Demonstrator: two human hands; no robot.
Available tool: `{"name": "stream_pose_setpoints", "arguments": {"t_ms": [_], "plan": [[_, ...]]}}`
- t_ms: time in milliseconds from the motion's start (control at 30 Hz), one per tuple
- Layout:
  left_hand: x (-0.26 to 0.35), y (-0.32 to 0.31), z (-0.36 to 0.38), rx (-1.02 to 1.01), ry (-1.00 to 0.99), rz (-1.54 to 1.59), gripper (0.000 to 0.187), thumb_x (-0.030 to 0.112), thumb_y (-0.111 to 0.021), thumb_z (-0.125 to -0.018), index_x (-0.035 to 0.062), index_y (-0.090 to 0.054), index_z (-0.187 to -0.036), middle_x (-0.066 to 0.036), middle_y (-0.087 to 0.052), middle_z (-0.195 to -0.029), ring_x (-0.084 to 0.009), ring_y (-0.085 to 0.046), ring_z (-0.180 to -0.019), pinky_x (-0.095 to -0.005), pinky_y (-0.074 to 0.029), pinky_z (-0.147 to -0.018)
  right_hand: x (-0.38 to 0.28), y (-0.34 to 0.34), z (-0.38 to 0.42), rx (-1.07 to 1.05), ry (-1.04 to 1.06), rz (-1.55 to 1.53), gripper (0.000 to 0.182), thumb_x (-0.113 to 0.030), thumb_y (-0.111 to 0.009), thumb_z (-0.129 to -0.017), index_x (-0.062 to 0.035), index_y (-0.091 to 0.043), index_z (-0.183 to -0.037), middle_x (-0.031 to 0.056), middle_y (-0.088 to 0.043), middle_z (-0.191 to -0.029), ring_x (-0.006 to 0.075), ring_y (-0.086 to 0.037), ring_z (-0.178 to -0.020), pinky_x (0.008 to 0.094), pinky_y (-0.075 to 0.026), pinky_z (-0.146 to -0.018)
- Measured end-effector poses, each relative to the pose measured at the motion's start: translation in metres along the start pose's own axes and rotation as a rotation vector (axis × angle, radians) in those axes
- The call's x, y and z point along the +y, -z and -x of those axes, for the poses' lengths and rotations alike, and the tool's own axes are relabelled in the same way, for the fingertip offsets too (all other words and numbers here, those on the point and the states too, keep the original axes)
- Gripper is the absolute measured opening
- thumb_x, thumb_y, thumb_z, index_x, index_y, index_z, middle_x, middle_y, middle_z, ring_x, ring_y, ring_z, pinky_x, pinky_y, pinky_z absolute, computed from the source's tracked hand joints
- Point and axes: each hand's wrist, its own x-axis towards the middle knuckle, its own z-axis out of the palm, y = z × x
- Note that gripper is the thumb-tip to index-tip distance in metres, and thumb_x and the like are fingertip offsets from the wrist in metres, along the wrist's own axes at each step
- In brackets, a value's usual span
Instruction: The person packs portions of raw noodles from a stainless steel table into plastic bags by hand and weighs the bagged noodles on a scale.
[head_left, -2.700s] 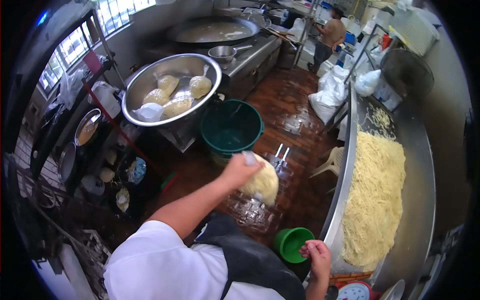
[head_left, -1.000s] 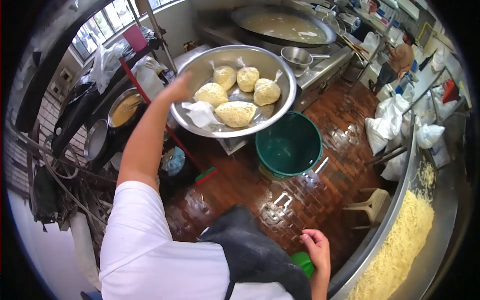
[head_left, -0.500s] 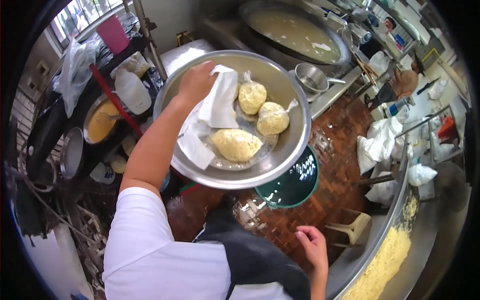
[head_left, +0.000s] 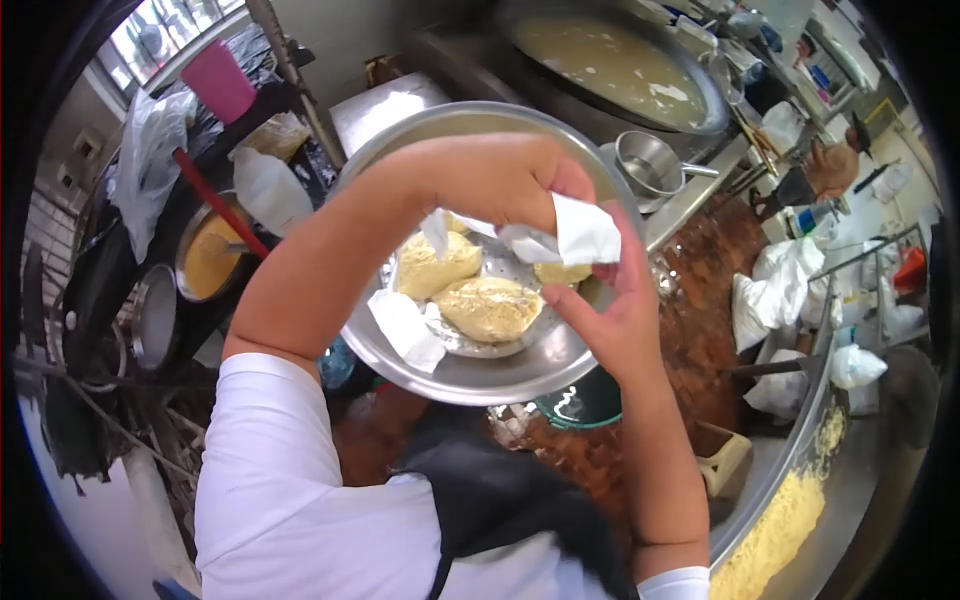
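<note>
My left hand [head_left: 510, 180] reaches across the wide metal basin [head_left: 470, 383], its fingers closed on a white sheet [head_left: 588, 230] that looks like paper or thin cloth. My right hand [head_left: 622, 310] is over the basin's right side, thumb and fingers apart, fingertips right at the hanging end of the sheet. Between them shows part of a yellow bundle [head_left: 562, 272]. Two more yellow, crumbly-looking bundles in clear plastic, a front one [head_left: 490, 308] and a left one [head_left: 437, 265], lie in the basin. Another white piece [head_left: 406, 330] rests at the basin's front left.
A large pan of cloudy liquid [head_left: 610, 65] and a metal saucepan [head_left: 650, 165] stand behind. At left are a pot of orange liquid [head_left: 210, 258] and a pink container [head_left: 218, 82]. Yellow crumbs [head_left: 775, 535] fill a metal trough at right. A person [head_left: 825, 170] stands farther back.
My left hand has moved right across the basin with the white sheet. My right hand has risen from low at the right to the basin. The view has shifted slightly.
</note>
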Motion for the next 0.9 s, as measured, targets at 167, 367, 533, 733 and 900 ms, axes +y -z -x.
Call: {"name": "stream_pose_setpoints", "arguments": {"t_ms": [167,367,533,733,900], "plan": [[-0.099,-0.010,0.040,0.177,-0.095,0.091,0.065,0.022,-0.078,-0.067,0.0030,-0.052,-0.124,-0.009,-0.061,-0.108,-0.0127,-0.056,-0.099,-0.0270,-0.045,-0.083,0.032,0.007,0.028,0.001,-0.191,-0.168,0.024,-0.011,-0.063,-0.086,0.0036,-0.062,-0.104,0.0090,-0.068,-0.092,0.0118,-0.061,-0.083,0.0256,-0.047,-0.074],[-0.268,-0.123,0.086,0.056,0.721,-0.969,0.048,0.027,-0.072,-0.069,0.0104,-0.062,-0.112,-0.016,-0.063,-0.102,-0.0295,-0.059,-0.099,-0.0421,-0.045,-0.088,0.076,0.051,0.060,0.176,-0.465,-0.408,0.033,-0.011,-0.060,-0.089,0.0067,-0.054,-0.115,0.0103,-0.061,-0.110,0.0150,-0.056,-0.098,0.0263,-0.042,-0.087],[-0.280,-0.079,0.104,0.756,0.538,-0.301,0.015,0.013,-0.060,-0.081,0.0059,-0.064,-0.094,-0.010,-0.066,-0.087,-0.0200,-0.062,-0.083,-0.0335,-0.048,-0.076,0.085,0.068,0.061,0.243,-0.462,-0.573,0.037,-0.014,-0.059,-0.090,0.0058,-0.050,-0.120,0.0108,-0.056,-0.119,0.0159,-0.053,-0.106,0.0284,-0.039,-0.093],[-0.171,-0.013,0.138,1.262,0.024,0.480,0.014,0.016,-0.050,-0.093,0.0120,-0.059,-0.102,0.003,-0.063,-0.089,-0.0073,-0.059,-0.078,-0.0255,-0.048,-0.068,0.068,0.088,0.055,0.235,-0.394,-0.576,0.036,-0.014,-0.059,-0.089,0.0052,-0.051,-0.119,0.0095,-0.058,-0.116,0.0164,-0.054,-0.104,0.0282,-0.040,-0.092],[-0.084,-0.036,0.124,1.132,-0.375,0.747,0.030,0.020,-0.051,-0.093,0.0074,-0.053,-0.121,-0.004,-0.064,-0.109,-0.0156,-0.063,-0.095,-0.0323,-0.052,-0.081,0.054,0.095,0.059,0.168,-0.311,-0.629,0.036,-0.015,-0.062,-0.088,0.0046,-0.054,-0.116,0.0086,-0.060,-0.112,0.0157,-0.056,-0.100,0.0279,-0.041,-0.091]]}}
